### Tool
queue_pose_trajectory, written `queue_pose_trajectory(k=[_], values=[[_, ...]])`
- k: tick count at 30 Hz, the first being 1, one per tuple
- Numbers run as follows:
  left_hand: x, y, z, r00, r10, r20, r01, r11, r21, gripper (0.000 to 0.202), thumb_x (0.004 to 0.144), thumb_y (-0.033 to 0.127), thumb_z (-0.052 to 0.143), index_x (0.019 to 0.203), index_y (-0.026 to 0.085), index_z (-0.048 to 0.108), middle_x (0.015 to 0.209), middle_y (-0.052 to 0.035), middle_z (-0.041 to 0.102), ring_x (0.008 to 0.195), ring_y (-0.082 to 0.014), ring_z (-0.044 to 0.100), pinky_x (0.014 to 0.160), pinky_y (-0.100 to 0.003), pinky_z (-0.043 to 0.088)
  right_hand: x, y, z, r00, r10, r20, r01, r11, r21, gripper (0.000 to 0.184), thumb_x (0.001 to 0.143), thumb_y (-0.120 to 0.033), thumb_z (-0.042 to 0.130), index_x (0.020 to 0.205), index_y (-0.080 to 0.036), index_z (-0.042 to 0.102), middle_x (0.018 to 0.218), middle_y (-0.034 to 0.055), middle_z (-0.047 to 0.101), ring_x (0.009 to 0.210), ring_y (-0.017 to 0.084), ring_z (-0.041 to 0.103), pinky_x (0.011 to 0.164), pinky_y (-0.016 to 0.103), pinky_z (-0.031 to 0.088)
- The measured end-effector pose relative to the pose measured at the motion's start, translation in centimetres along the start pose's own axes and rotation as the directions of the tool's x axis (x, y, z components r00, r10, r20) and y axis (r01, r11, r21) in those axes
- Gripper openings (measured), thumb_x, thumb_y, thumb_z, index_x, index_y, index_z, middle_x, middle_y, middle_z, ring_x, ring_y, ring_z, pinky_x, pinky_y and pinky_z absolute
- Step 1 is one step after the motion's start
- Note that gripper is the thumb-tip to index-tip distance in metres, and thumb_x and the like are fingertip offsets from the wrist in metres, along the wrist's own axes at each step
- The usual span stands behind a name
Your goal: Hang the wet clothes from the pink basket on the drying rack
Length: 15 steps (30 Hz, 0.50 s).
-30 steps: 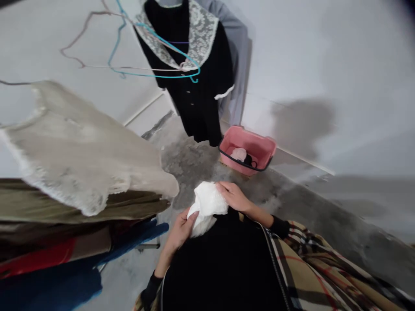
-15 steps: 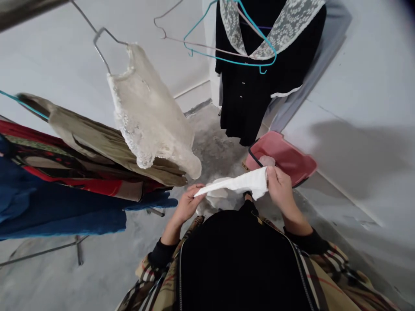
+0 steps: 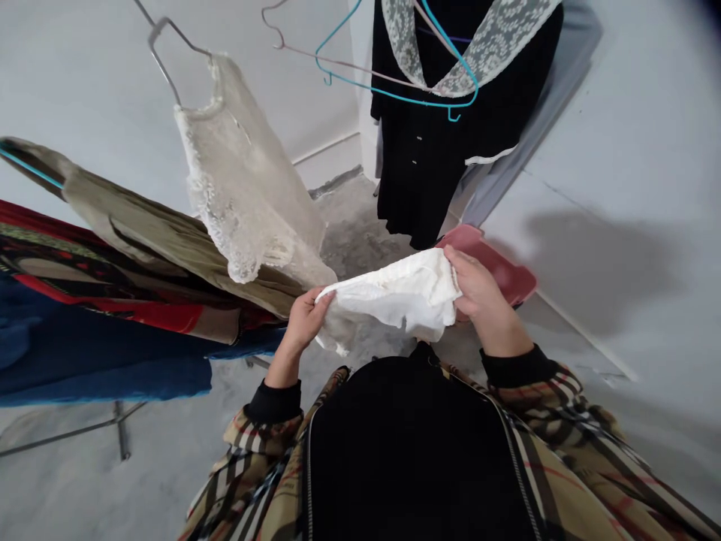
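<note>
Cloth (image 3: 397, 291) higher, in front of tub (image 3: 504, 267)

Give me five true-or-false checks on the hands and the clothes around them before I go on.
1. The left hand and right hand both hold the white cloth. True.
2. The white cloth is balled up in one fist. False: it is spread between both hands.
3. The right hand partly hides the pink tub. True.
4. The black garment has a pale lace collar. True.
5. The black garment hangs at the picture's left edge. False: it is right of the cream top.
</note>
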<state>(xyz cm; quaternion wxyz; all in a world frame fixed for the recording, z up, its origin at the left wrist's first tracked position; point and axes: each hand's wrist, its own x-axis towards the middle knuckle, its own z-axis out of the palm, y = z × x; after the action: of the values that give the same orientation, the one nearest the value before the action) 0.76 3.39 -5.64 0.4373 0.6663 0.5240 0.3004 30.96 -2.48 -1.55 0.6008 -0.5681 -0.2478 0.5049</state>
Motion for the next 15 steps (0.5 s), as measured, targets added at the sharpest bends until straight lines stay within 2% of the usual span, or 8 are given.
queue_pose_trajectory(k=[2,4,7,9,10,12,14,15], values=[[0.7,0.2,0.0,0.999,0.048,-0.010,-0.047,0.995,0.090,0.039,0.086,0.050,0.057,0.105,0.019,0.071,0.101,-0.0088,0.073,0.093,-0.0251,0.065,0.084,-0.035,0.050,0.1,-0.7,0.9,0.997,0.057,0.053,-0.060,0.996,0.060,0.031,0.076,-0.050,0.069,0.078,-0.021,0.058,0.065,0.0014,0.063,0.070,0.020,0.066,0.062,0.033,0.054],[1.3,1.0,0.6,0.989,0.143,0.044,-0.148,0.980,0.133,0.054,0.080,0.049,0.066,0.127,0.022,0.059,0.125,-0.0112,0.064,0.111,-0.0289,0.060,0.095,-0.040,0.046,0.0,-1.4,2.4,0.991,0.066,0.114,-0.077,0.992,0.098,0.029,0.077,-0.048,0.069,0.080,-0.020,0.059,0.066,0.0014,0.064,0.071,0.019,0.066,0.063,0.032,0.054],[1.6,3.1,2.5,0.934,0.306,0.187,-0.317,0.948,0.031,0.091,0.070,0.047,0.078,0.146,0.024,0.035,0.144,-0.0153,0.048,0.127,-0.0325,0.050,0.105,-0.045,0.040,-0.3,-1.7,5.3,0.975,0.053,0.214,-0.073,0.994,0.086,0.029,0.078,-0.047,0.068,0.081,-0.019,0.061,0.068,0.0006,0.063,0.066,0.016,0.063,0.062,0.030,0.053],[1.8,4.4,4.1,0.909,0.373,0.187,-0.372,0.927,-0.042,0.098,0.068,0.047,0.080,0.148,0.021,0.029,0.146,-0.0180,0.045,0.130,-0.0339,0.047,0.108,-0.048,0.037,-0.4,-1.7,7.1,0.963,0.039,0.265,-0.058,0.996,0.064,0.031,0.078,-0.048,0.069,0.078,-0.018,0.060,0.067,-0.0003,0.062,0.062,0.013,0.060,0.059,0.027,0.050],[1.8,4.8,4.8,0.911,0.390,0.135,-0.386,0.921,-0.055,0.099,0.068,0.047,0.080,0.148,0.019,0.029,0.146,-0.0191,0.043,0.132,-0.0344,0.045,0.109,-0.049,0.036,-0.3,-1.6,7.9,0.960,0.022,0.279,-0.039,0.998,0.058,0.033,0.078,-0.049,0.068,0.076,-0.018,0.059,0.066,-0.0007,0.060,0.061,0.012,0.059,0.058,0.026,0.049],[2.0,4.7,6.0,0.925,0.379,-0.035,-0.380,0.923,-0.061,0.096,0.071,0.048,0.077,0.147,0.018,0.027,0.147,-0.0202,0.040,0.135,-0.0335,0.041,0.110,-0.049,0.034,0.1,-1.5,8.9,0.962,-0.036,0.272,0.017,0.997,0.070,0.036,0.079,-0.053,0.067,0.075,-0.018,0.058,0.066,-0.0010,0.059,0.062,0.012,0.058,0.057,0.025,0.047],[2.0,3.5,7.0,0.922,0.325,-0.210,-0.350,0.932,-0.094,0.083,0.081,0.049,0.067,0.147,0.020,0.026,0.147,-0.0193,0.040,0.134,-0.0295,0.042,0.109,-0.046,0.036,0.6,-1.7,9.4,0.967,-0.089,0.240,0.066,0.993,0.101,0.039,0.080,-0.057,0.064,0.080,-0.018,0.060,0.068,-0.0003,0.059,0.069,0.013,0.061,0.059,0.024,0.049],[2.0,2.7,7.3,0.917,0.299,-0.264,-0.338,0.934,-0.117,0.074,0.086,0.049,0.060,0.147,0.022,0.027,0.145,-0.0184,0.043,0.131,-0.0270,0.046,0.107,-0.044,0.038,0.9,-2.0,9.4,0.969,-0.112,0.221,0.087,0.989,0.119,0.041,0.081,-0.059,0.062,0.083,-0.019,0.060,0.070,0.0002,0.060,0.073,0.014,0.062,0.061,0.025,0.050]])
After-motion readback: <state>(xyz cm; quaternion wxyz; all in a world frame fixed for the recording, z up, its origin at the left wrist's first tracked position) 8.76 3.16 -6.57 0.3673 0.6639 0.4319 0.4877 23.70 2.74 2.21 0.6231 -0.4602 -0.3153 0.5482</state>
